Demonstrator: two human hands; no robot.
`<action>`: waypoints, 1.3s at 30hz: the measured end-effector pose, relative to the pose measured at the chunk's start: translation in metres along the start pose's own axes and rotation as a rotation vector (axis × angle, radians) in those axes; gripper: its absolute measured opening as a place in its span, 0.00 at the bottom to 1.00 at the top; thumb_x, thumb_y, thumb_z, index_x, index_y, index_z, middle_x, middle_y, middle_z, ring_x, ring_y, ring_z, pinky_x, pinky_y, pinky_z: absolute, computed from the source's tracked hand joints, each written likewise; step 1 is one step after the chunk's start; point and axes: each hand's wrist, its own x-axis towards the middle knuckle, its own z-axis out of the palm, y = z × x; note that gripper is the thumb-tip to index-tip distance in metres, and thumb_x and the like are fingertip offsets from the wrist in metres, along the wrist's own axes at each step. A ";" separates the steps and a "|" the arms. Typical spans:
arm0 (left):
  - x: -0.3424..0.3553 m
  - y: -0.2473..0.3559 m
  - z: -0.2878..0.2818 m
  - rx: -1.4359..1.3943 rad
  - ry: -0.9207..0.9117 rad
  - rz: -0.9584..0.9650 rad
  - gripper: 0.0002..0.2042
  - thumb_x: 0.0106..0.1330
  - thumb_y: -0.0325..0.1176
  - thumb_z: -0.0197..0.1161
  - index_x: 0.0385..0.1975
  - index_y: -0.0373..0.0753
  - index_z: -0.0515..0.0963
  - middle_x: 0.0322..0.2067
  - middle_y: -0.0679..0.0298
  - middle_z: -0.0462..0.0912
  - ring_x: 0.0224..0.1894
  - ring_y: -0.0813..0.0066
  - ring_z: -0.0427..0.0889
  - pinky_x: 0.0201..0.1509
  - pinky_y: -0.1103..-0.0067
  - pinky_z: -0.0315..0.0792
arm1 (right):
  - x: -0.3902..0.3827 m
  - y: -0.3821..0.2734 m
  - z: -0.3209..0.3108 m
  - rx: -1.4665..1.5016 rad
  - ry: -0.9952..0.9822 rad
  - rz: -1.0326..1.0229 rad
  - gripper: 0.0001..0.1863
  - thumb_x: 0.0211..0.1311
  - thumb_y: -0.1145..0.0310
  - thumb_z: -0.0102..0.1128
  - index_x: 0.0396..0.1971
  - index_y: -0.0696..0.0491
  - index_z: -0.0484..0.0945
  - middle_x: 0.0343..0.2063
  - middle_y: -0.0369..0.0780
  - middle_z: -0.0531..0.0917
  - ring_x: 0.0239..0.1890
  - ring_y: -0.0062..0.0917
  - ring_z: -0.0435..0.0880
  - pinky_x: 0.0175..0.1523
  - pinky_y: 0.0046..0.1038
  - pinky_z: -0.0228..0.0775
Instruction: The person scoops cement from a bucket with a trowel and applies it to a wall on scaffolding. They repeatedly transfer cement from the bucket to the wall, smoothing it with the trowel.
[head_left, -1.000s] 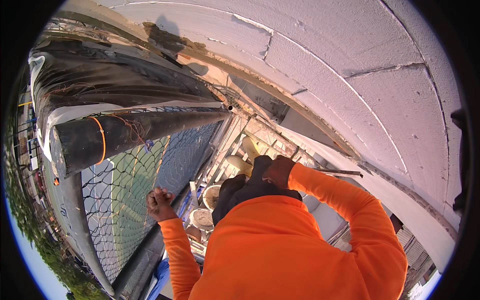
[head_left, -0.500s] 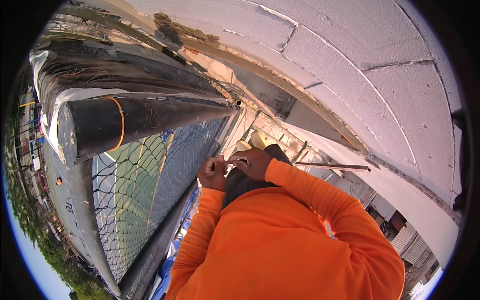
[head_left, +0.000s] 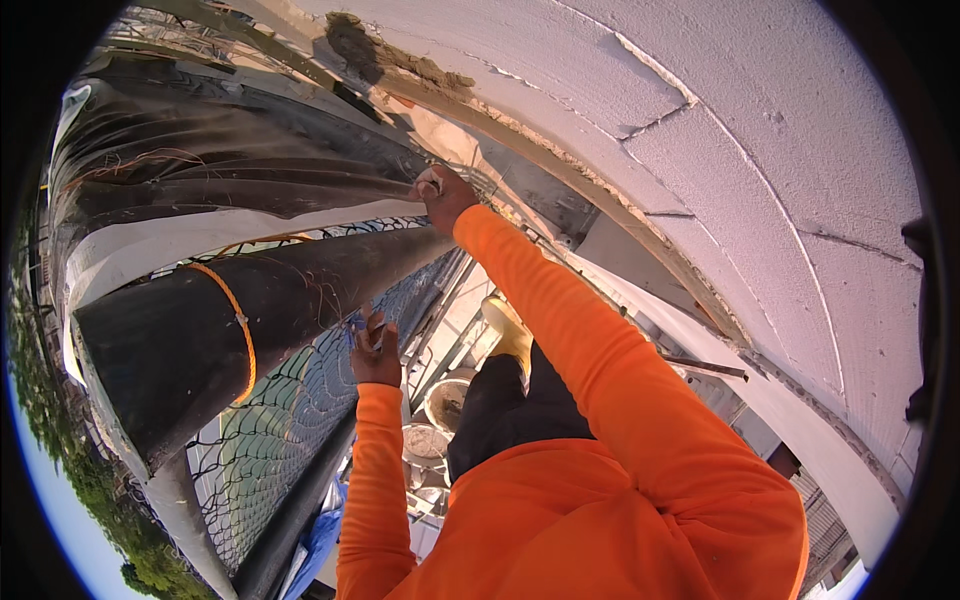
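Observation:
My right hand [head_left: 446, 198] reaches far forward, its fingers closed on the edge of a black plastic sheet [head_left: 290, 160] draped along the left. Below the sheet runs a thick dark pipe [head_left: 300, 285] with an orange cord [head_left: 240, 320] looped round it. Under the pipe, my left hand [head_left: 377, 358] is raised beside the chain-link mesh [head_left: 290, 410]. Its fingers are curled together; what lies between them, if anything, is too small to make out. Thin loose wires [head_left: 320, 295] lie on the pipe.
A pale block wall [head_left: 720, 190] curves along the right, with a rough ledge below it. Past my legs, buckets [head_left: 425, 445] stand below, near a yellow boot [head_left: 508, 325]. A thin bar [head_left: 705, 368] juts out on the right. Blue sheeting [head_left: 318, 545] hangs at lower left.
My hands have come apart from their meeting place in front of me. The right has moved forward onto the black sheet's edge; the left has shifted left, under the pipe.

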 end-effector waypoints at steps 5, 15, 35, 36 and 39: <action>0.010 0.008 0.021 0.007 0.089 -0.118 0.23 0.69 0.39 0.69 0.60 0.35 0.76 0.54 0.58 0.82 0.52 0.69 0.83 0.59 0.73 0.75 | 0.044 0.019 0.046 -0.242 -0.524 0.034 0.09 0.73 0.69 0.51 0.46 0.54 0.79 0.43 0.39 0.90 0.50 0.30 0.86 0.58 0.31 0.73; 0.048 -0.024 0.055 0.240 0.198 0.130 0.17 0.68 0.35 0.71 0.50 0.31 0.80 0.43 0.61 0.87 0.45 0.73 0.84 0.51 0.76 0.77 | 0.049 0.058 0.031 0.047 -0.392 0.215 0.10 0.70 0.68 0.50 0.37 0.54 0.81 0.40 0.40 0.91 0.45 0.31 0.87 0.54 0.34 0.76; 0.185 0.052 0.238 -0.524 0.624 -0.680 0.44 0.76 0.57 0.52 0.80 0.40 0.39 0.78 0.49 0.50 0.75 0.56 0.62 0.73 0.67 0.60 | 0.079 0.095 -0.037 -0.385 -0.251 0.081 0.13 0.71 0.67 0.50 0.46 0.45 0.84 0.49 0.43 0.87 0.50 0.40 0.86 0.57 0.39 0.77; 0.194 0.049 0.232 -0.611 0.633 -0.689 0.40 0.77 0.60 0.42 0.79 0.38 0.46 0.76 0.46 0.54 0.73 0.53 0.66 0.69 0.68 0.66 | 0.082 0.096 -0.037 -0.414 -0.288 0.031 0.15 0.71 0.67 0.49 0.48 0.43 0.85 0.49 0.43 0.87 0.51 0.39 0.86 0.58 0.40 0.77; 0.200 0.048 0.230 -0.778 0.630 -0.808 0.36 0.79 0.57 0.39 0.77 0.36 0.52 0.74 0.45 0.58 0.72 0.52 0.67 0.67 0.67 0.71 | 0.092 0.091 -0.031 -0.475 -0.360 -0.022 0.18 0.71 0.67 0.48 0.52 0.39 0.85 0.51 0.43 0.87 0.52 0.39 0.86 0.59 0.39 0.77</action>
